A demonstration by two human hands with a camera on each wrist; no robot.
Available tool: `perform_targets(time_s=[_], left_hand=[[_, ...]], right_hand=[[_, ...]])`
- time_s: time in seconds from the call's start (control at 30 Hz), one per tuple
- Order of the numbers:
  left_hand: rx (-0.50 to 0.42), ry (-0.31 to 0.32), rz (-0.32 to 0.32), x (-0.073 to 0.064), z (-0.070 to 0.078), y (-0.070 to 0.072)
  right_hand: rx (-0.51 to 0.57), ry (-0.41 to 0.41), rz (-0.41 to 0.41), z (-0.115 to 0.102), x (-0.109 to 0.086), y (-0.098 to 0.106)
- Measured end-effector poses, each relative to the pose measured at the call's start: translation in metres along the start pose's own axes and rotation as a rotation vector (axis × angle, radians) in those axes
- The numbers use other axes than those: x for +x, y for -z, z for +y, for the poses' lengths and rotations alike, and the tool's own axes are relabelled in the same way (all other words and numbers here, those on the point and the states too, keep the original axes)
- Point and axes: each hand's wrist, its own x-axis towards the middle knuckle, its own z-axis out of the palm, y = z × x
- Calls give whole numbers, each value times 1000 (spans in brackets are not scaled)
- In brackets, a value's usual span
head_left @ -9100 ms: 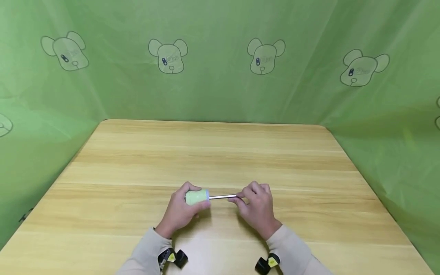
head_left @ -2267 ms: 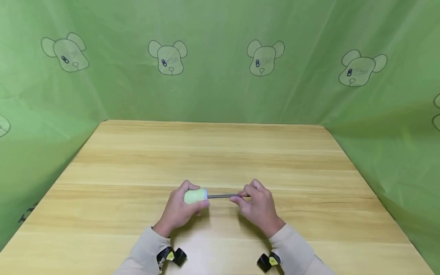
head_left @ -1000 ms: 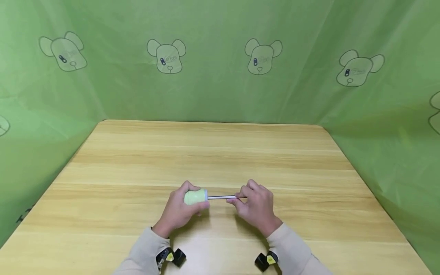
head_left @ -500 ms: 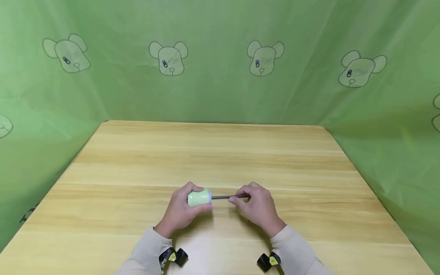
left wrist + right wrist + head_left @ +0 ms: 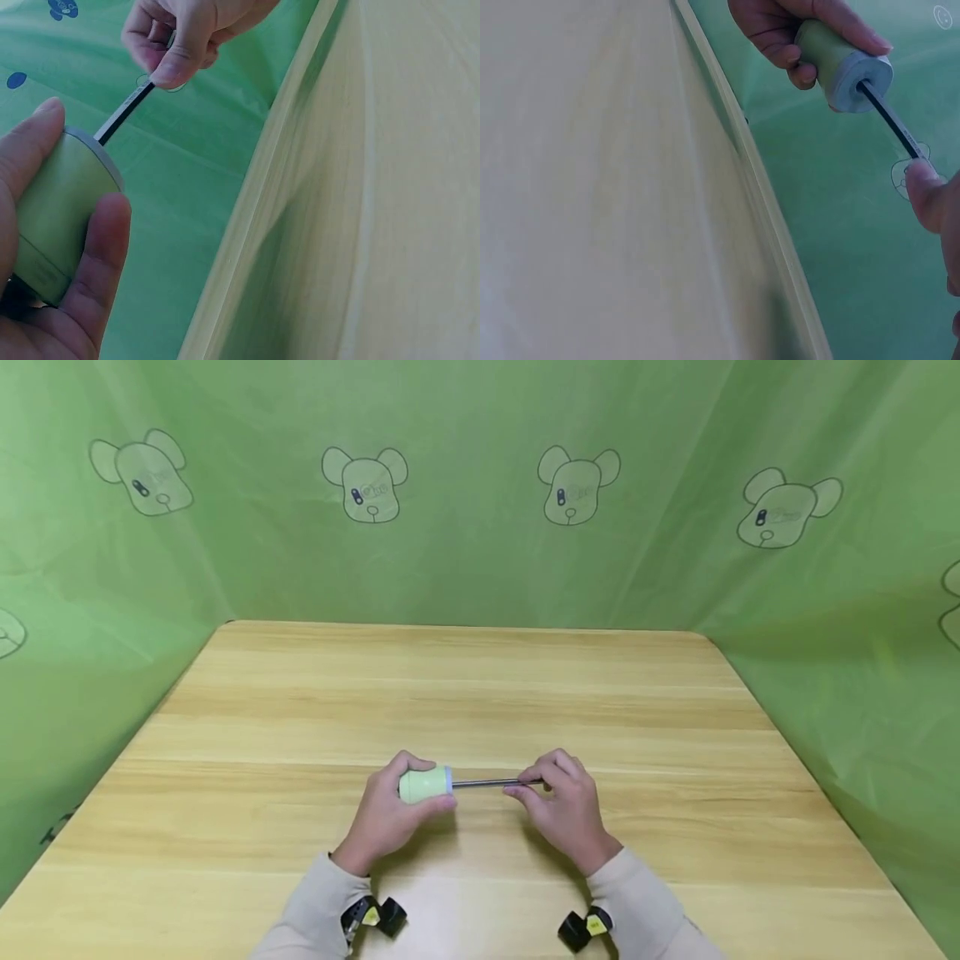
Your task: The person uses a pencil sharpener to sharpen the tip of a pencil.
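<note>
Sharpener: the light green sharpener [image 5: 422, 785] lies sideways in the air above the near half of the table [image 5: 480, 710], pale blue end to the right.
Pencil: the pencil [image 5: 486, 783] runs right from that end, nearly level.
Left hand: the left hand [image 5: 382, 818] grips the sharpener, thumb along the near side, forefinger on the far side.
Right hand: the right hand [image 5: 566, 806] pinches the pencil between thumb and bent fingers.
Head view only: both pale sleeves [image 5: 322, 906], with a left wrist camera [image 5: 392, 918] and a right wrist camera [image 5: 574, 932]; the whole far table edge shows, with the green curtain [image 5: 465, 577] and its row of bear heads behind.
Left wrist view only: small pale lettering on the pencil and a dark patch at the sharpener's left end.
Right wrist view only: the face of the pale end, with the pencil standing in its hole.
Since half a second ago: sharpener and left hand sit slightly farther left and farther from the near edge; both grips are unchanged.
Since nine seconds ago: the pencil's upper side, then pale, now looks dark grey.
</note>
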Motion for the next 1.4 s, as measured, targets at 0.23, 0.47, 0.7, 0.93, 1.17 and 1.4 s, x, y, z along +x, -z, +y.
perform_targets(time_s=[0.23, 0.47, 0.7, 0.93, 1.17, 1.4], left_hand=[[-12, 29, -25, 0, -1, 3], [92, -62, -35, 0, -1, 2], [109, -83, -15, 0, 0, -2], [19, 14, 18, 0, 0, -1], [-99, 75, -19, 1, 1, 0], [-111, 92, -50, 1, 0, 1]], right_hand=[[64, 48, -6, 3, -3, -1], [274, -416, -415, 0, 6, 7], [140, -490, -429, -5, 6, 8], [-42, -173, -120, -6, 1, 0], [-60, 135, 147, -4, 5, -5], [-67, 165, 154, -1, 1, -8]])
